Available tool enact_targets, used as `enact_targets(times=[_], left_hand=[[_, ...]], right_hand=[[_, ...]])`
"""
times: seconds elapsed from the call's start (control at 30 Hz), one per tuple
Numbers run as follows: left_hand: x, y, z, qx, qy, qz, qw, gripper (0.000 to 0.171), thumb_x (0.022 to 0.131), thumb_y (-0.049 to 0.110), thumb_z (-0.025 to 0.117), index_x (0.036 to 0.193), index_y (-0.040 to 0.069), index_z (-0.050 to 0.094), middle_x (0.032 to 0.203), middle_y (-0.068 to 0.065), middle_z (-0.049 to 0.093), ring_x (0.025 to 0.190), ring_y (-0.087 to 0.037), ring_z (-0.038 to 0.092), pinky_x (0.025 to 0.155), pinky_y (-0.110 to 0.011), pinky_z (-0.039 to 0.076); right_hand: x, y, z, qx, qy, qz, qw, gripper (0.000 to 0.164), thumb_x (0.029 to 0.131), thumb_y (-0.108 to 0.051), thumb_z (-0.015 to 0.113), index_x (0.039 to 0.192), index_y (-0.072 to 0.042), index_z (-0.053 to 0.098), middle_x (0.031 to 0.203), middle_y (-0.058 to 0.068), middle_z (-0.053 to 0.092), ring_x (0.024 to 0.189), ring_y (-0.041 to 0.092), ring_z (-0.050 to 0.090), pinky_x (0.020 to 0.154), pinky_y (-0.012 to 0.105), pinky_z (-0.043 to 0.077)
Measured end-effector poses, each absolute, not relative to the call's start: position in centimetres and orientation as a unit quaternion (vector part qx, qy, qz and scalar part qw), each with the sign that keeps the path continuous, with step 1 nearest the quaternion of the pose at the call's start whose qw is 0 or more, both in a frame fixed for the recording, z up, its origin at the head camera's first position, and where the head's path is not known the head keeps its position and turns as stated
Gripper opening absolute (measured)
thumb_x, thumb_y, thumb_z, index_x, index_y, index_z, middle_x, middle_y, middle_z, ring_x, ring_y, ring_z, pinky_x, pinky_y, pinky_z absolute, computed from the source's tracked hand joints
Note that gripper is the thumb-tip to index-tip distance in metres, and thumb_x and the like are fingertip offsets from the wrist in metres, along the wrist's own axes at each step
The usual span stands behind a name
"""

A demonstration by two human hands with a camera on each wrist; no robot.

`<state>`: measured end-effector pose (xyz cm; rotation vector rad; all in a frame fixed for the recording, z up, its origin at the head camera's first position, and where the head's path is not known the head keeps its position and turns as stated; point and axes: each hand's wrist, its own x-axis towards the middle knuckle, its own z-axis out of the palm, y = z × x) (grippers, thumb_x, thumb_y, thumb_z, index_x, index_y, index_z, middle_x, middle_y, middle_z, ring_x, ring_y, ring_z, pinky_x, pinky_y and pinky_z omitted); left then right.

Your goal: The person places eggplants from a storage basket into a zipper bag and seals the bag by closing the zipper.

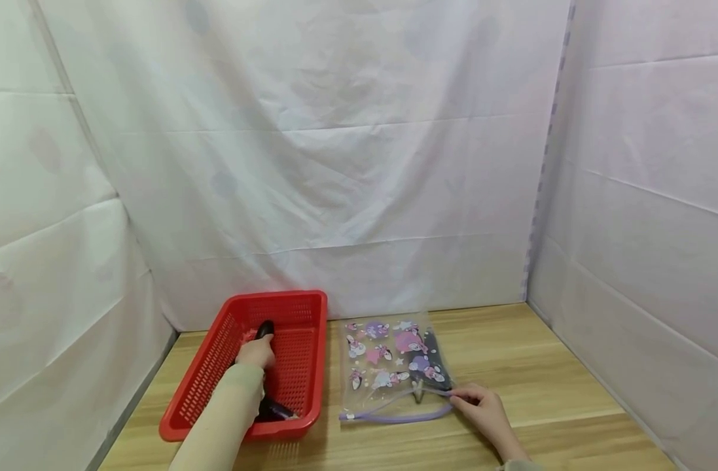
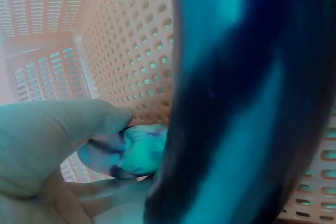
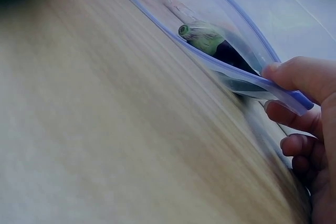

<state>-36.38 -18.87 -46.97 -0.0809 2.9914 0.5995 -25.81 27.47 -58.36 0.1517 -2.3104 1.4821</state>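
In the lower left of the head view, the left hand (image 1: 256,353) reaches into a red perforated plastic basket (image 1: 320,373), thumb and fingers curled around a glossy dark purple eggplant (image 1: 266,328). A second dark, glossy eggplant (image 1: 273,410) lies at the basket's near end. Right of the frame's lower centre, a clear plastic zip bag with pink and purple cartoon prints (image 1: 364,386) lies on the pale wood-grain worktop (image 1: 571,392), its mouth parted. The right hand (image 1: 482,413) pinches the mouth's right end between thumb and fingers. Inside, along the bag's right side, sits a dark eggplant with a green stem (image 3: 205,40).
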Motion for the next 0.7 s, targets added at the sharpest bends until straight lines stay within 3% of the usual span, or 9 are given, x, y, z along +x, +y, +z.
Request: enact_targets(times=[0.33,0.5,0.7], left_hand=[[-37.8,-19.1,-48.0,-0.013,0.984,0.175,0.019,0.062,0.089,0.004,0.055,0.148,0.002,0.035,0.128,-0.04,0.046,0.108,-0.057,0.049,0.074,-0.054,0.048],[-38.4,-19.2,-48.5,-0.011,0.985,0.173,0.018,0.062,0.09,0.005,0.054,0.148,0.002,0.034,0.127,-0.04,0.047,0.109,-0.056,0.049,0.076,-0.056,0.048],[-38.5,-19.4,-48.4,0.001,0.985,0.173,0.014,0.063,0.088,0.004,0.056,0.148,0.0,0.035,0.121,-0.037,0.053,0.1,-0.052,0.055,0.072,-0.051,0.048]], right_hand=[[-26.6,27.9,-59.7,0.078,-0.815,0.535,0.21,0.01,0.076,-0.003,0.079,0.082,-0.01,0.077,0.08,-0.002,0.07,0.073,0.005,0.059,0.065,0.021,0.046],[-26.4,27.7,-59.4,0.066,-0.82,0.53,0.207,0.011,0.075,-0.001,0.079,0.083,-0.01,0.077,0.081,-0.002,0.07,0.075,0.005,0.059,0.067,0.02,0.046],[-25.2,26.7,-57.2,0.047,-0.827,0.523,0.203,0.01,0.075,0.002,0.078,0.082,-0.005,0.076,0.08,0.004,0.07,0.074,0.005,0.059,0.067,0.022,0.047]])
